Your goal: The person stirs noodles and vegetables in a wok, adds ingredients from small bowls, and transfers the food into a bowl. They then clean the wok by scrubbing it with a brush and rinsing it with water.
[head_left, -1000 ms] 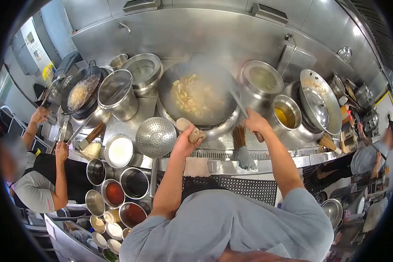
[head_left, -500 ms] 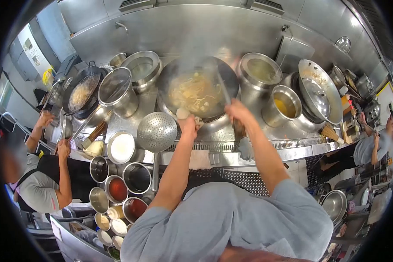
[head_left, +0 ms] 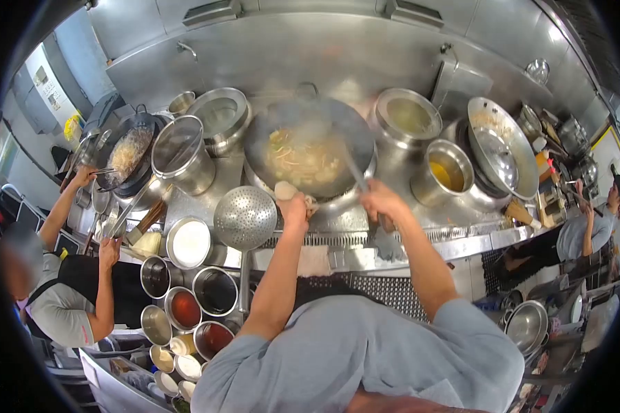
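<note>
Since the earlier frame, the right hand point(head_left: 384, 201) has come a little closer to the person's body, and the food point(head_left: 306, 162) has spread differently inside the wok point(head_left: 262, 134). Also, a co-worker's hand point(head_left: 84, 175) at the far left has moved nearer to another dark wok point(head_left: 148, 141), which has a pale, foamy content.

The main wok is round, deep and dark, with a metal ring around it, and it stands at the middle of the steel counter point(head_left: 427, 220). Its food is pale and wet-looking, made of thin strips and softer lumps, with some green; steam makes it blurred. The left hand point(head_left: 296, 212) is closed on a beige cloth point(head_left: 285, 191), thick and wrinkled, at the near rim; what lies under this cloth is hidden. The right hand is wrapped firmly around the handle of a long tool point(head_left: 356, 172). Its shaft is straight and grey, but the head is lost in the steam, so I cannot tell its shape. Near the left forearm lies a round skimmer point(head_left: 244, 217), shiny metal full of small holes.
</note>
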Demonstrator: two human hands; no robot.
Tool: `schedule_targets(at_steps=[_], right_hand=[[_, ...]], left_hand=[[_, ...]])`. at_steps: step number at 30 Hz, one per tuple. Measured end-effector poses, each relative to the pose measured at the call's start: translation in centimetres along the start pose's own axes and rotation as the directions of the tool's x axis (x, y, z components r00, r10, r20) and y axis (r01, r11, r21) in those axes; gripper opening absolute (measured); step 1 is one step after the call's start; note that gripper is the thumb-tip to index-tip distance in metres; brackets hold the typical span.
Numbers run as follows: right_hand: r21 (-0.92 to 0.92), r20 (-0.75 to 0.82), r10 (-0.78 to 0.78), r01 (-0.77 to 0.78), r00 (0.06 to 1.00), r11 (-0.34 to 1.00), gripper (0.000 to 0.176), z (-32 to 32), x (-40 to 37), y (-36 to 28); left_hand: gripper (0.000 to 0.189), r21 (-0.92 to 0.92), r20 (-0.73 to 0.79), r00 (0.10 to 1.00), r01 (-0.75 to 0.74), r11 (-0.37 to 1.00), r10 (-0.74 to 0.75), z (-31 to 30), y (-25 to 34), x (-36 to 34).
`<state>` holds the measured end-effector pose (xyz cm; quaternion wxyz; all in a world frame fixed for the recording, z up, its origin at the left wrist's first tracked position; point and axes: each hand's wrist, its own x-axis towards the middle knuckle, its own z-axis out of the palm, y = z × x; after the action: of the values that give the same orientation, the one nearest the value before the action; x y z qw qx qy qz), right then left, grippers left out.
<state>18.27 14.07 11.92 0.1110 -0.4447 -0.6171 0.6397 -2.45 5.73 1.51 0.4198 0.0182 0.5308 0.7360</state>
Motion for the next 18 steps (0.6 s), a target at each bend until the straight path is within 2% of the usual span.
schedule_targets(at_steps=[1,2,4,6,7,8,9,11,12,13,14,15,16,18], right_hand=[[-0.216,-0.135,-0.067,0.036,0.989,0.976,0.027,-0.3,0.3,0.9],[-0.209,-0.133,-0.060,0.031,0.989,0.977,0.027,-0.4,0.8,1.8],[-0.203,-0.272,-0.010,-0.047,0.962,0.978,0.025,-1.4,2.2,1.2],[-0.108,-0.217,0.042,-0.067,0.975,0.992,0.026,0.1,1.0,3.6],[-0.009,-0.235,0.036,-0.040,0.971,0.999,0.025,2.0,0.3,5.3],[0.185,-0.163,0.133,-0.102,0.978,0.978,0.025,4.3,-1.3,5.0],[0.433,0.014,0.164,-0.154,0.986,0.888,0.027,5.8,-2.1,5.5],[0.614,0.151,0.147,-0.209,0.978,0.761,0.024,7.6,-3.6,3.6],[0.619,0.148,0.146,-0.206,0.978,0.758,0.024,7.0,-4.0,3.0],[0.613,0.177,0.106,-0.194,0.978,0.766,0.025,5.9,-4.4,2.4],[0.599,0.205,0.064,-0.177,0.977,0.781,0.027,4.6,-4.2,1.7],[0.517,0.112,0.044,-0.096,0.993,0.851,0.031,3.7,-3.1,1.7],[0.368,0.042,-0.037,0.019,0.998,0.930,0.034,2.7,-1.1,1.9],[0.064,-0.108,-0.065,0.072,0.992,0.995,0.031,0.8,3.6,0.5]], left_hand=[[0.016,0.032,-0.011,1.000,-0.017,0.999,0.017,-0.8,-0.1,-0.5],[0.023,0.080,0.042,0.997,0.061,0.995,-0.065,-1.2,0.1,0.3],[0.019,0.092,0.024,0.998,0.050,0.995,-0.053,-1.0,0.1,-0.2],[0.017,0.072,0.002,0.999,0.039,0.997,-0.040,-0.8,-0.1,-1.0],[0.017,0.068,0.000,0.999,0.039,0.997,-0.039,-0.7,-0.2,-0.9],[0.017,0.082,-0.004,0.999,0.044,0.996,-0.044,-0.7,-0.3,-0.8],[0.018,0.096,-0.006,0.999,0.048,0.994,-0.048,-0.7,-0.3,-0.7],[0.020,0.137,-0.027,0.998,0.051,0.989,-0.048,-0.9,-0.7,-0.2],[0.022,0.166,-0.039,0.998,0.051,0.985,-0.045,-0.8,-0.8,0.1],[0.022,0.170,-0.034,0.998,0.052,0.984,-0.047,-0.9,-0.4,-0.3],[0.037,0.135,0.038,0.994,0.093,0.986,-0.099,-1.2,0.0,-0.9],[0.053,0.104,0.109,0.983,0.136,0.985,-0.147,-1.6,0.6,-1.6],[0.053,0.108,0.108,0.982,0.141,0.984,-0.152,-2.5,1.1,-2.3],[0.056,-0.148,0.365,0.891,0.342,0.928,-0.270,-3.2,2.4,-3.3]])
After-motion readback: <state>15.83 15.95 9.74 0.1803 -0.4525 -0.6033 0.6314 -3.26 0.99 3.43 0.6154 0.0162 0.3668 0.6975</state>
